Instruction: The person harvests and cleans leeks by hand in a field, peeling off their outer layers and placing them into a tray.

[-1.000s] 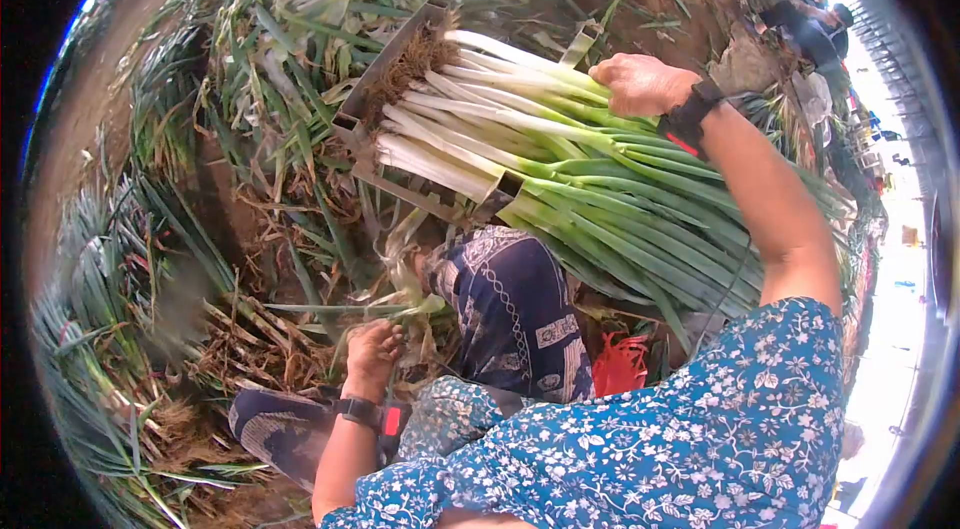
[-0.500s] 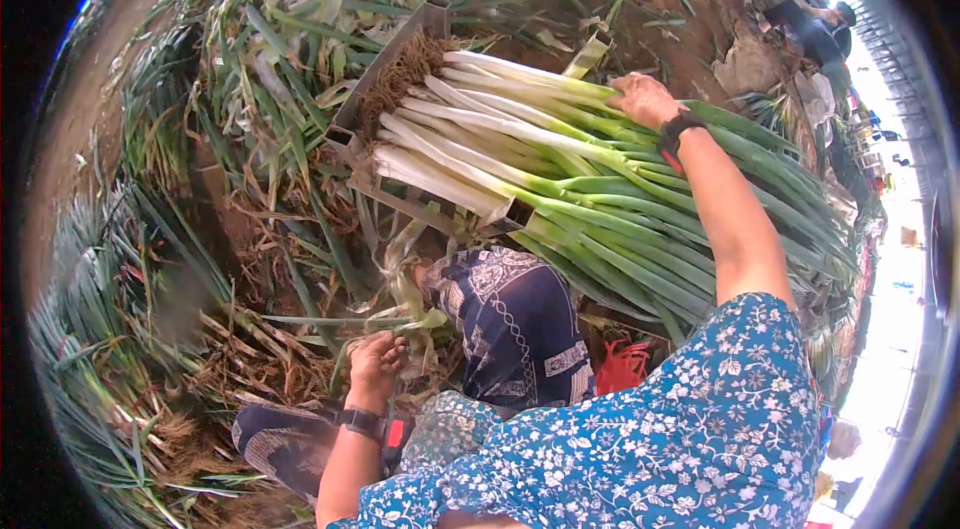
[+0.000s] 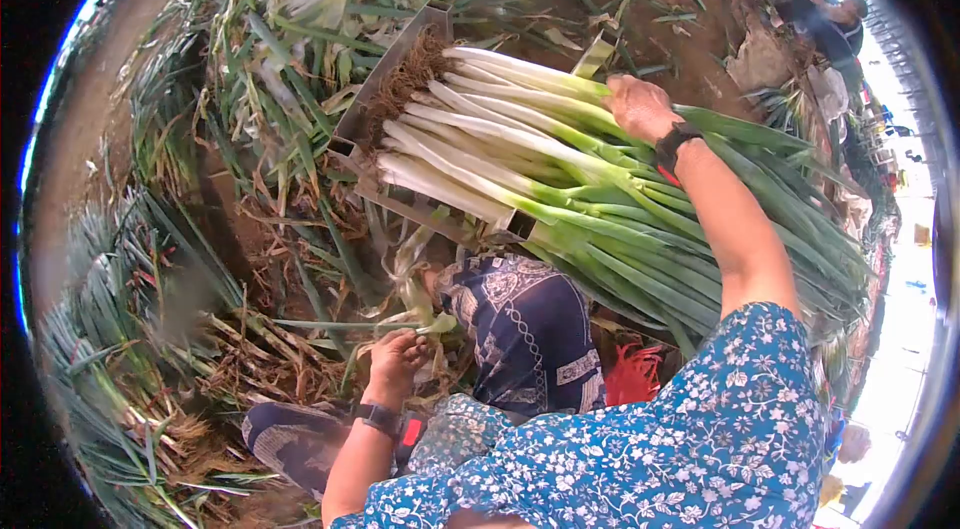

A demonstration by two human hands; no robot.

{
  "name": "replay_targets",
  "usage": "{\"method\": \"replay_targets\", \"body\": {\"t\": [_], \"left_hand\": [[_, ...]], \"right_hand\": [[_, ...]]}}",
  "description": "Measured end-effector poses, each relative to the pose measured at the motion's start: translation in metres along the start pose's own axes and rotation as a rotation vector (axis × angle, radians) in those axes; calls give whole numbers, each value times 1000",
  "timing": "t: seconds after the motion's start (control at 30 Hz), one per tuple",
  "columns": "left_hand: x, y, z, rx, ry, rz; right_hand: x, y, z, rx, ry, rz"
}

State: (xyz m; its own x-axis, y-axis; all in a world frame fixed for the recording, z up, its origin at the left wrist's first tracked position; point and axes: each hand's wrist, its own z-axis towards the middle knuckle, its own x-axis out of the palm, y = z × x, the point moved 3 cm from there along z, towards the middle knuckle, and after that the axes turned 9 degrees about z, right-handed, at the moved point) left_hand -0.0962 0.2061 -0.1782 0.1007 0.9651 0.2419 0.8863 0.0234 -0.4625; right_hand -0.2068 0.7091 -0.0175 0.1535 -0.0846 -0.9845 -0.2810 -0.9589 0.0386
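Observation:
A thick row of long green onions [image 3: 500,134] lies in a metal frame [image 3: 345,144], with roots against its end plate and green leaves stretching right. My right hand [image 3: 642,109] is curled over the far edge of the row, where white stalks turn green. Its fingertips are partly hidden among the onions. Low on the left, my left hand [image 3: 396,361] hovers beside my knee with its fingers curled in, and I see nothing in it. A pale, withered leaf [image 3: 410,274] hangs just beyond that hand.
Stripped leaves [image 3: 300,19] are heaped behind the frame. More onions [image 3: 100,329] lie on the left, near dry roots and stalks [image 3: 270,359]. Red strings [image 3: 632,374] sit beside my knee [image 3: 525,329]. Another person [image 3: 825,24] is at the far upper right.
My left hand has moved slightly up and right, and its fingers have turned. My right hand stays on the onions, its fingers more bent over the edge.

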Motion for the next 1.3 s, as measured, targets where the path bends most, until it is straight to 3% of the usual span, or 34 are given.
{"method": "replay_targets", "body": {"t": [0.1, 0.13, 0.23, 0.27, 0.37, 0.4, 0.43, 0.5, 0.57, 0.6, 0.63, 0.7, 0.73, 0.8, 0.9, 0.97, 1.0, 1.03, 1.07, 1.13, 1.23, 1.3], "left_hand": [[8, -9, -7, 29, -27, 23], [8, -10, -6, 40, -22, 12], [0, -12, -6, 26, -21, -25], [-5, -11, -7, 45, -9, -45], [-11, -14, -8, 133, 14, -73], [-12, -16, -9, 155, 133, -96], [2, -27, -24, 118, 17, -60], [-4, -25, -24, 147, 30, -69], [-14, -18, -27, 190, 5, -38], [-21, -16, -29, 215, -15, -26], [-27, -16, -31, 186, -49, -18], [-39, -14, -30, 114, -126, -20], [-41, -17, -28, 98, -68, -56], [-35, -35, -27, 241, -1, 55], [-2, -83, -21, 524, -44, 332], [43, -129, -36, 695, -59, 558], [69, -149, -41, 804, -49, 657], [95, -168, -43, 758, 7, 693], [116, -183, -33, 923, 2, 814], [165, -212, -19, 998, 117, 954], [240, -242, 5, 1130, 216, 1212], [287, -247, 31, 1228, 255, 1306]], "right_hand": [[12, -11, 1, -60, -58, -30], [3, -6, 1, -147, 133, -2], [22, -26, 13, -436, 60, -10], [27, -27, 18, -269, 111, 95], [62, -56, 38, -489, 105, -241], [62, -61, 38, -432, 225, -291], [64, -57, 46, -381, 337, -331], [68, -67, 54, -298, 97, 109], [55, -65, 44, -71, 110, 162], [43, -62, 41, -61, 176, 172], [16, -59, 20, 146, 153, 228], [-5, -70, 1, 219, 224, 253], [-10, -84, 1, 198, 285, 226], [-29, -98, -18, 120, 287, 252], [-54, -110, -39, -9, 332, 263], [-39, -156, -38, -310, 237, -60], [-44, -158, -43, -209, 270, -6], [-50, -159, -51, -104, 305, 48], [-43, -170, -49, -149, 313, 78], [-23, -200, -43, -243, 331, 140], [-38, -157, -54, -212, 425, 19], [-24, -174, -52, -428, 353, 49]]}}
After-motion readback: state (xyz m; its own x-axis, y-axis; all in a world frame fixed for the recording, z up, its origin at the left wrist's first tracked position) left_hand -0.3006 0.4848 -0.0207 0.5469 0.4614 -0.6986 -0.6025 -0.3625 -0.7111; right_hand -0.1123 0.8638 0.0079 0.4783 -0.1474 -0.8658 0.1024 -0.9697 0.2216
